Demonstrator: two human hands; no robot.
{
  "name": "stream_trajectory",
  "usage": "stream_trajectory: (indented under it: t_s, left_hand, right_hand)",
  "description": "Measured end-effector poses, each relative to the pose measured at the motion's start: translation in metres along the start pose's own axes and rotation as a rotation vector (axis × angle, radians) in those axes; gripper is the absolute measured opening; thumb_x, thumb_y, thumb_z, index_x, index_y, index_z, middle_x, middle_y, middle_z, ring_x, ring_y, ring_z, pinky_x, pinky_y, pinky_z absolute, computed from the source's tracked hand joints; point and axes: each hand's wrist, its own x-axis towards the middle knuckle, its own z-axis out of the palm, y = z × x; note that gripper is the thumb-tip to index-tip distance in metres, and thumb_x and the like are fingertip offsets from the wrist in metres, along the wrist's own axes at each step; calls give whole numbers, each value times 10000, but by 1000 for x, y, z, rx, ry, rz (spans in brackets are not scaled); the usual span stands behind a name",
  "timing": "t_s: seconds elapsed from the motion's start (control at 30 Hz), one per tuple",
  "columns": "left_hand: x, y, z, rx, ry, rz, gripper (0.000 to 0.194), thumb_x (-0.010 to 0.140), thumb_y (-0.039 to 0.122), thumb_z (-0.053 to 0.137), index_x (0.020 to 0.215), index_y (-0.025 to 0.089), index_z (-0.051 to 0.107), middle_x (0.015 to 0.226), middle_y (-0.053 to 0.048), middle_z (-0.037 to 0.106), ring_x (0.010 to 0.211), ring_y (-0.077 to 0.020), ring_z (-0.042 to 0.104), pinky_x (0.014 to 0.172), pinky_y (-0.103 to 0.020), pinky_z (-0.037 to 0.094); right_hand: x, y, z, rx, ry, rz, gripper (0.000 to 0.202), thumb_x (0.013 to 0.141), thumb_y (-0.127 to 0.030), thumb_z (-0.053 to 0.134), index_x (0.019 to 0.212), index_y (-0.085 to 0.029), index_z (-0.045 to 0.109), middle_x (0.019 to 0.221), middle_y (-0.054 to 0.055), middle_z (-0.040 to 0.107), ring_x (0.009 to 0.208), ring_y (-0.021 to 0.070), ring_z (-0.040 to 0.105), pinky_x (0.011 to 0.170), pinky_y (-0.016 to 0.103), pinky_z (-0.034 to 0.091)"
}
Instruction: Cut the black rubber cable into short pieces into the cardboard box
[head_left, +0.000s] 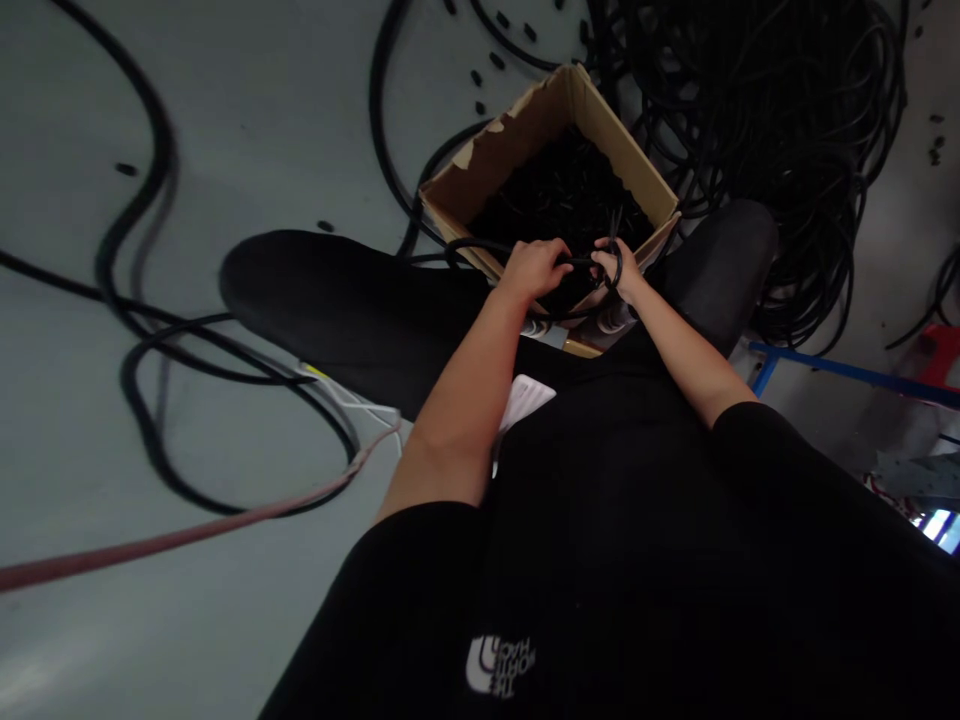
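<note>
Black cable | bridges left fingers and right fingers | left pinched on it | right curled, hold unclear

The room is dim. The floor has a pale shine at eight o'clock, and a bright spot glows near four o'clock. The cable drops a soft shadow toward ten o'clock. The shirt and the pile, at two o'clock, look too black to see well.
</note>
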Motion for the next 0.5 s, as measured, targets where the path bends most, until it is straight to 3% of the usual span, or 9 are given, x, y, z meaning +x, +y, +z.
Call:
stream_trajectory:
  t_s: [0.07, 0.1, 0.3, 0.5]
  left_hand:
    - [-2, -1, -7, -6, 33, -32, 525, 1173, 316, 716, 1682, 212, 794, 1578, -234, 885, 1645, -497, 728, 1436, -676, 498]
    - [-4, -1, -9, -16, 49, -55, 547, 1180, 336, 709, 1710, 219, 777, 1588, -237, 879, 1650, -499, 719, 1430, -676, 503]
    - [-6, 4, -13, -41, 70, -139, 627, 1188, 395, 698, 1792, 227, 724, 1594, -253, 862, 1638, -504, 720, 1406, -653, 530]
    - [-4, 6, -5, -58, 68, -125, 634, 1169, 382, 701, 1782, 222, 725, 1529, -238, 882, 1561, -490, 765, 1353, -610, 574]
  right_hand:
    - [0, 1, 3, -7, 85, 81, 227, 1205, -283, 872, 1312, -268, 672, 862, -63, 683, 790, 153, 746, 709, 187, 630]
    - [-2, 2, 5, -32, 67, 113, 188, 1227, -286, 848, 1338, -256, 700, 877, -49, 705, 802, 155, 756, 711, 187, 637]
    - [-9, 12, 9, -268, -103, 63, 445, 1112, -383, 1033, 1435, -223, 771, 906, -59, 699, 715, 136, 715, 639, 197, 606]
    - [-17, 7, 9, -346, -159, 40, 340, 1148, -284, 947, 1426, -185, 778, 873, -40, 721, 655, 147, 668, 595, 212, 555]
